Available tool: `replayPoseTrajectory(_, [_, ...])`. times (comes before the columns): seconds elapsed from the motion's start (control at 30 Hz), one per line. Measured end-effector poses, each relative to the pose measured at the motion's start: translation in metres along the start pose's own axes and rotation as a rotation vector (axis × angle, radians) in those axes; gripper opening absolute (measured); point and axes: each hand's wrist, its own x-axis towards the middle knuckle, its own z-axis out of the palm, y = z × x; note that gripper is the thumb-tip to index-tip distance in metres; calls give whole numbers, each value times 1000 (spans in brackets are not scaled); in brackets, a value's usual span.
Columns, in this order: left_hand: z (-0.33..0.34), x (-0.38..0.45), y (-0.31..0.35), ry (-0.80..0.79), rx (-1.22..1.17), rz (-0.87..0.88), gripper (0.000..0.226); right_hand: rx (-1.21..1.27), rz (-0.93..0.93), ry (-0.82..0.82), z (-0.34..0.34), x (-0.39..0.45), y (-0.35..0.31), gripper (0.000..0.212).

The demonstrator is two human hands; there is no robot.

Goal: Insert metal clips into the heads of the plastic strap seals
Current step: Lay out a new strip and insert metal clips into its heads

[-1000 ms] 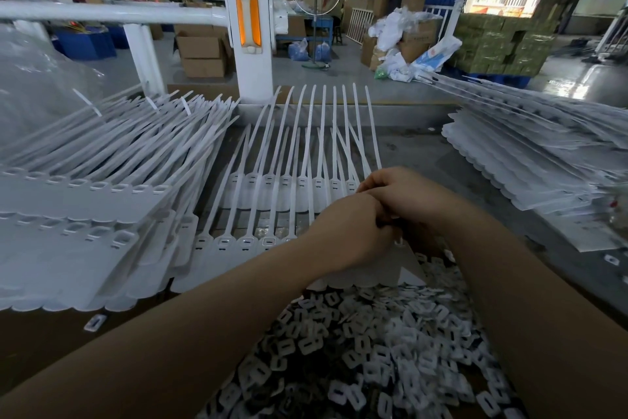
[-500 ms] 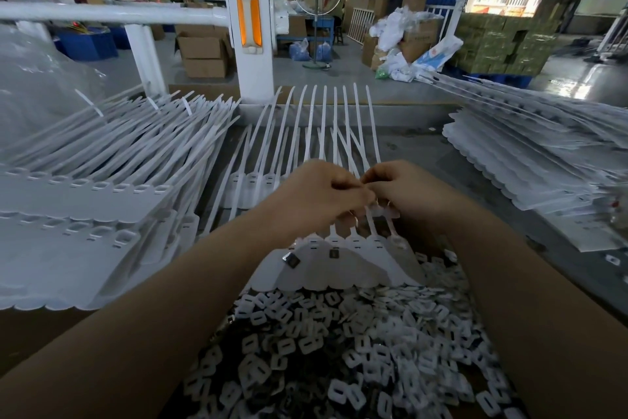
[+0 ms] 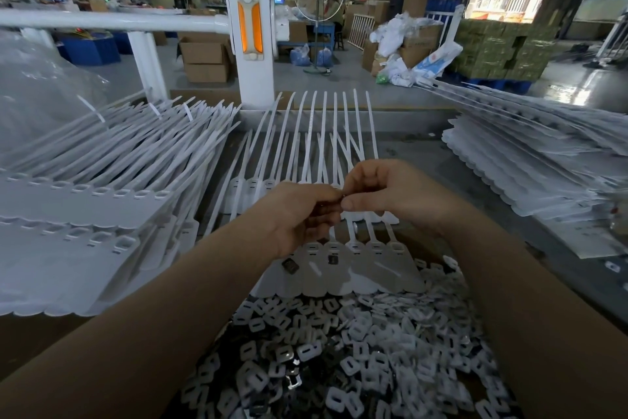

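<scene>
A joined strip of white strap seals point(image 3: 377, 274) lies in front of me, its heads point(image 3: 355, 245) in a row and its straps running away from me. Two dark metal clips point(image 3: 291, 265) lie loose on its flat tags. My left hand point(image 3: 295, 214) hovers above the strip, fingers curled round a few dark clips. My right hand point(image 3: 390, 194) meets it fingertip to fingertip and pinches one small dark clip point(image 3: 342, 200) between thumb and forefinger.
A heap of white plastic pieces and metal clips point(image 3: 339, 350) fills the near bench. Tall stacks of seal strips stand at the left point(image 3: 85, 214) and right point(image 3: 543, 163). More strips point(image 3: 306, 146) lie behind my hands. A white post point(image 3: 251, 44) rises beyond.
Both hands have lifted off the strip and moved away from me, uncovering its heads and tags. Their fingertips now meet in the air above the straps.
</scene>
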Motion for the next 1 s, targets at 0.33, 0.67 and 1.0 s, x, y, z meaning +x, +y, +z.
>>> replayPoseTrajectory(0.33, [0, 2, 0, -31, 108, 113, 15, -9, 19, 127, 4, 4, 4, 11])
replayPoseTrajectory(0.67, [-2, 7, -1, -28, 228, 270, 13, 79, 44, 161, 2, 6, 8, 16])
replayPoseTrajectory(1.0, [-4, 10, -1, -4, 380, 279, 10, 81, 106, 111, 3, 3, 6, 13])
